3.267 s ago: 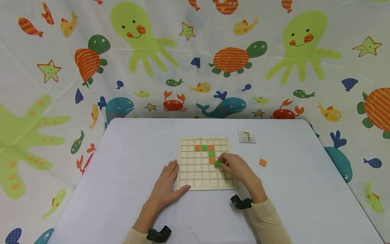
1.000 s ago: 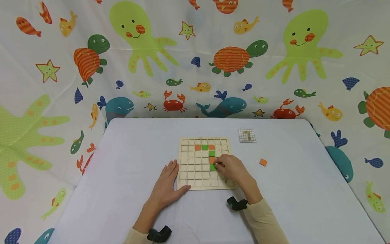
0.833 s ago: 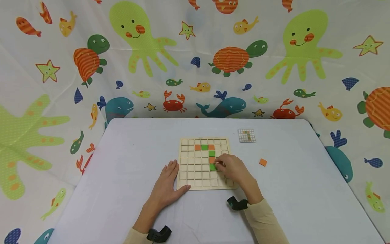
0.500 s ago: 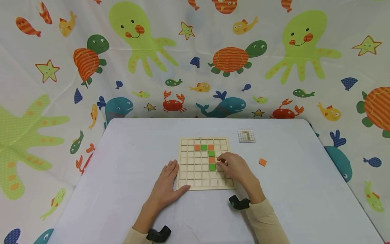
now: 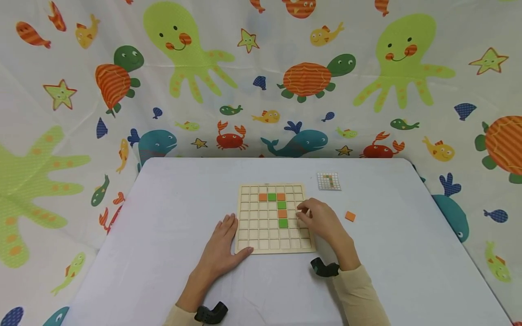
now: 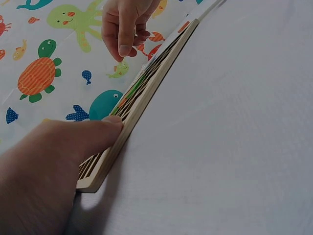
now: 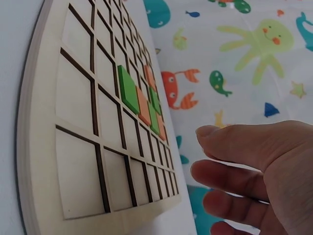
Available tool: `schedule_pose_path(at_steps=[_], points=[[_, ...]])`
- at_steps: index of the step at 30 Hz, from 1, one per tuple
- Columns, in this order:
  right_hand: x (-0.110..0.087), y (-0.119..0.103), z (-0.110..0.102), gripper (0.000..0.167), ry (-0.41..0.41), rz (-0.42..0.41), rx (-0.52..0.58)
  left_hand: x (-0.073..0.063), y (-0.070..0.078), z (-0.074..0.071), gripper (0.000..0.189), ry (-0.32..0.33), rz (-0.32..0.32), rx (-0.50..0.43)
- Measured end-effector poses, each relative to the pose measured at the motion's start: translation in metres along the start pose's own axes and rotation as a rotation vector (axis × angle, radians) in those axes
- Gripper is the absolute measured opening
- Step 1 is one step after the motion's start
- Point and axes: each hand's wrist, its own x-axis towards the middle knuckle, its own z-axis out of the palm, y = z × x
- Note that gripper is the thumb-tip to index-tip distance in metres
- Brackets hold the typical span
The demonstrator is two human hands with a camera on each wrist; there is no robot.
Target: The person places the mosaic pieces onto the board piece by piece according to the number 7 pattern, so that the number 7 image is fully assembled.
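Note:
A wooden grid board (image 5: pixel 261 233) lies on the table with orange and green square tiles in an upside-down L, or a 7. Its lowest tile is a green tile (image 5: pixel 283 223); in the right wrist view the nearest green tile (image 7: pixel 128 92) sits in its cell. My left hand (image 5: pixel 222 246) rests at the board's left front corner, fingers along the side and thumb (image 6: pixel 105 133) on the front rim. Over the board's right side hovers my right hand (image 5: pixel 324 221), fingers loosely bent, nothing between thumb and fingertips in the right wrist view.
One loose orange tile (image 5: pixel 350 216) lies on the white table (image 5: pixel 171 203) right of the right hand. A small pattern card (image 5: pixel 328 181) with a matching figure stands behind it, beyond the board's back right corner. A sea-animal curtain (image 5: pixel 244 63) hangs behind the table.
My right hand brought the green tile into the cell below the lower orange one, let it go, and has drawn back to the right. My left hand stays put.

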Motion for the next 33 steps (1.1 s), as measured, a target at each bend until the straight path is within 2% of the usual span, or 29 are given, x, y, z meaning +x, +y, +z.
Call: schedule_pose_path(at_steps=[6,17,28,33], points=[[0.000,0.005,-0.005,0.026,0.012,0.044,0.002,-0.001,-0.001,0.001,0.096,0.028,0.015,0.003],[-0.001,0.015,-0.014,0.027,0.028,0.077,0.010,-0.001,0.000,0.000,0.097,-0.012,-0.008,-0.012],[-0.004,0.028,-0.022,0.030,0.055,0.113,0.004,0.000,-0.001,0.001,0.096,0.017,0.013,0.003],[-0.005,0.034,-0.026,0.031,0.065,0.126,0.003,0.000,0.000,0.000,0.097,0.008,0.008,-0.002]])
